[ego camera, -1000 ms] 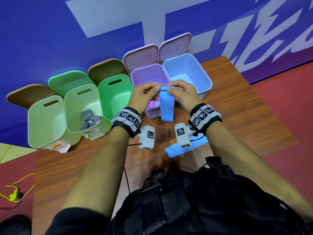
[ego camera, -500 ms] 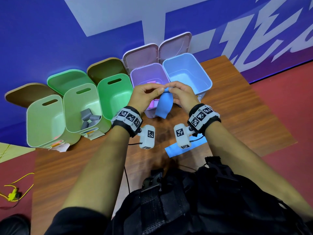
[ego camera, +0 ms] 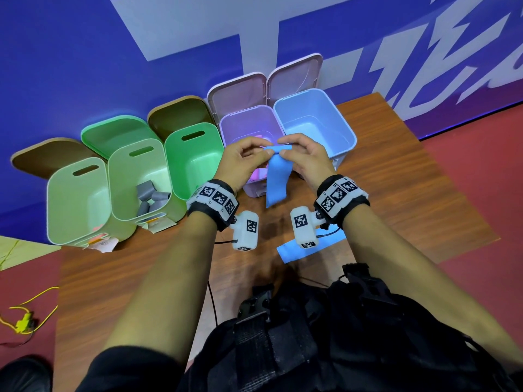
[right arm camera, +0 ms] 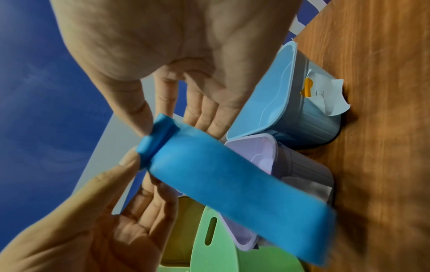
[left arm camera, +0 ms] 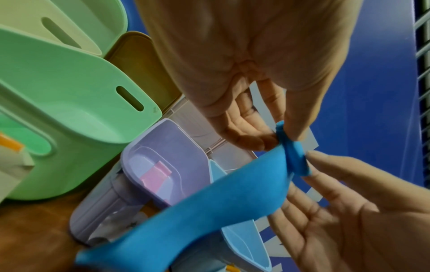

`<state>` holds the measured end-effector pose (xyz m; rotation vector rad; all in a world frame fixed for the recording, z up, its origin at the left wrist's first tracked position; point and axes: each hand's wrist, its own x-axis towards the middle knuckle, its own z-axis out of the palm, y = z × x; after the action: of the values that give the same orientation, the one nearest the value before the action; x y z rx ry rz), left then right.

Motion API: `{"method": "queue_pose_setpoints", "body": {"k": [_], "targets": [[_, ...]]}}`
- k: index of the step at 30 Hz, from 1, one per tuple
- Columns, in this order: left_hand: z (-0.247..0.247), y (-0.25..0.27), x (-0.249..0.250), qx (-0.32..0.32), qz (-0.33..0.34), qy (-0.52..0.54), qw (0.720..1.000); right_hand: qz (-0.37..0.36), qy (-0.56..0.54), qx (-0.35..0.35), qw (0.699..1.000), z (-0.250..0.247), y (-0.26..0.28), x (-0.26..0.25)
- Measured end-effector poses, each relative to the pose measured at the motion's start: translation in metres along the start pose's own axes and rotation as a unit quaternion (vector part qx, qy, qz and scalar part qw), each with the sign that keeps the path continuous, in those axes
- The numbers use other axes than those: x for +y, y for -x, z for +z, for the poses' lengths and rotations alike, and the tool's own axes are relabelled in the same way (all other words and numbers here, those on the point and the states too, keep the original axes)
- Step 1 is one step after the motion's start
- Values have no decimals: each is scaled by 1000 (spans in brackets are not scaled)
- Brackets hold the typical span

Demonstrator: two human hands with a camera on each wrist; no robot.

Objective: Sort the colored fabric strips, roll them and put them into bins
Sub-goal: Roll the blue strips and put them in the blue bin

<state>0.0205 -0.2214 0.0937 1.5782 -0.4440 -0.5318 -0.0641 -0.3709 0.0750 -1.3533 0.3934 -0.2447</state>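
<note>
Strip [ego camera: 276,178] was pinched at its rolled top by left hand [ego camera: 240,162] and right hand [ego camera: 307,161], tail hanging toward the body.

Head cam sits high, looking forward and down over both forearms at the counter [ego camera: 424,176], bins lined up from 9 to 1 o'clock. Both wrist cams shoot along the palms, super close. All three share the blue strip [ego camera: 276,179] and purple bin [left arm camera: 149,147].

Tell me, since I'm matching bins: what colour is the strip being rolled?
Blue. The strip shows best in the right wrist view.
</note>
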Motion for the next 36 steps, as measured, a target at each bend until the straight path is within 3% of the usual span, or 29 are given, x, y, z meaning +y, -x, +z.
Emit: {"method": "queue_pose_setpoints", "body": {"k": [19, 36], "targets": [[2, 2, 0, 24, 14, -43, 999, -1, 37, 16, 999, -3, -1, 6], [4, 3, -2, 2, 14, -35, 999, -14, 56, 24, 998, -6, 3, 6]]}}
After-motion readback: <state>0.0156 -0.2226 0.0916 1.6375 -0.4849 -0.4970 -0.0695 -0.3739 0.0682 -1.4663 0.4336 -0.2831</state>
